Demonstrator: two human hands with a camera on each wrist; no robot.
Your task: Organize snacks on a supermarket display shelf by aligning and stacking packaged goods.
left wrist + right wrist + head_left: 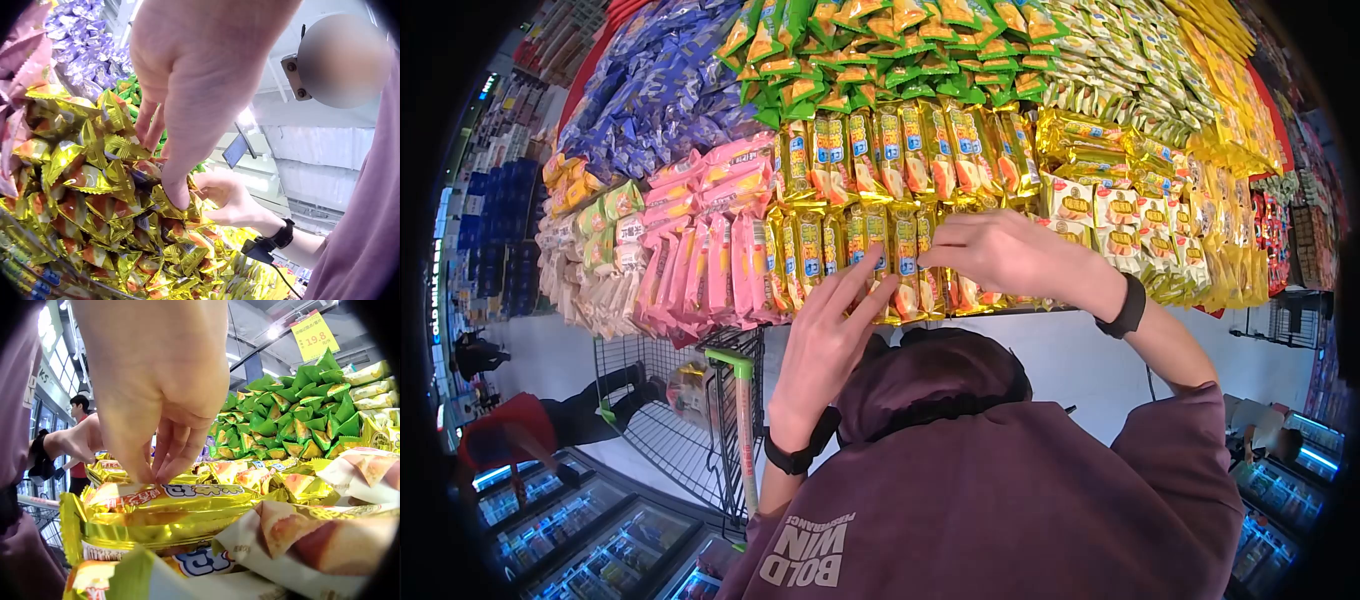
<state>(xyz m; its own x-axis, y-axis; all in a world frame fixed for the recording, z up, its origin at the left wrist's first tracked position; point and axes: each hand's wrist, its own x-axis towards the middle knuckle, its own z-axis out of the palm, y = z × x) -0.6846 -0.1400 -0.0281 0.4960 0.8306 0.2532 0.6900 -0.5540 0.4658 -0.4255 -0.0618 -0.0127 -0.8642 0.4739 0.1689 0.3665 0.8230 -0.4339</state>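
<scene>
Gold snack packets (890, 160) stand in two tight rows in the head view. The left hand (825, 335) lies over the front row with its fingers fairly straight, spread and touching the packets. In the left wrist view, the thumb of the left hand (200, 94) rests on gold packets (87, 206), and its other fingertips are partly hidden. Just to the right, the right hand (1010, 255) bends its fingers down to the same row. The right wrist view shows the right hand (159, 381) pinching the top edge of a gold packet (175, 503) with thumb and fingertips.
Pink packets (705, 260) lie left of the gold rows, blue ones (660, 100) behind them, green ones (880, 50) at the back and white ones (1120, 220) at right. A wire cart (670, 440) stands below the display. A person in red (510, 435) is at left.
</scene>
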